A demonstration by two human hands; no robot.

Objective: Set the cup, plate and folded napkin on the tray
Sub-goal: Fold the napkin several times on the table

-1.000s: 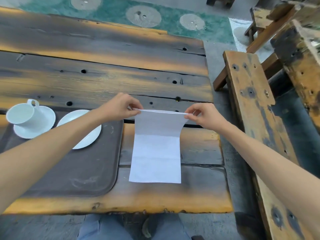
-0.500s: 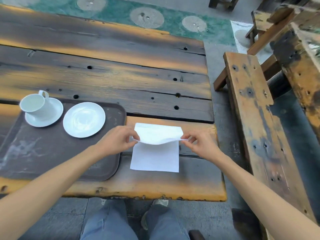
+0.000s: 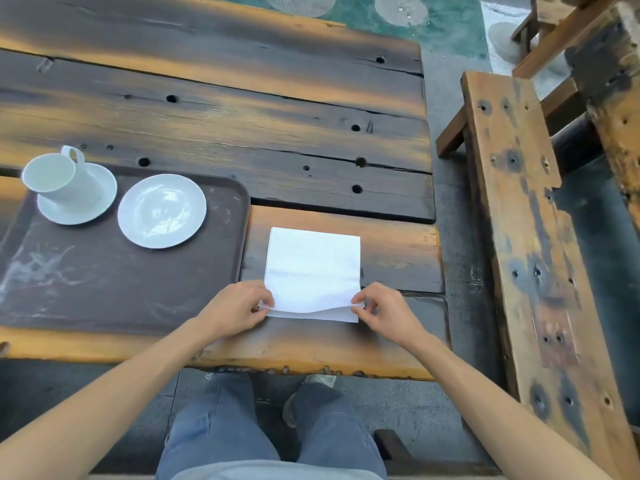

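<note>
A white napkin (image 3: 313, 268) lies folded on the wooden table (image 3: 242, 98), just right of the dark brown tray (image 3: 104, 282). My left hand (image 3: 237, 308) pinches its near left corner and my right hand (image 3: 382, 311) pinches its near right corner, holding the top layer down at the near edge. On the tray's far left stands a white cup (image 3: 57, 176) on a saucer (image 3: 100, 199). A white plate (image 3: 161, 210) sits beside it on the tray.
A worn wooden bench (image 3: 526, 237) runs along the table's right side, with a narrow gap of floor between. More wooden furniture (image 3: 588, 46) stands at the far right. My legs in blue jeans (image 3: 270, 438) are below the table's near edge.
Both hands have brought the napkin's far edge toward me and laid it on the near edge, folding it in half. The view has tilted downward.
</note>
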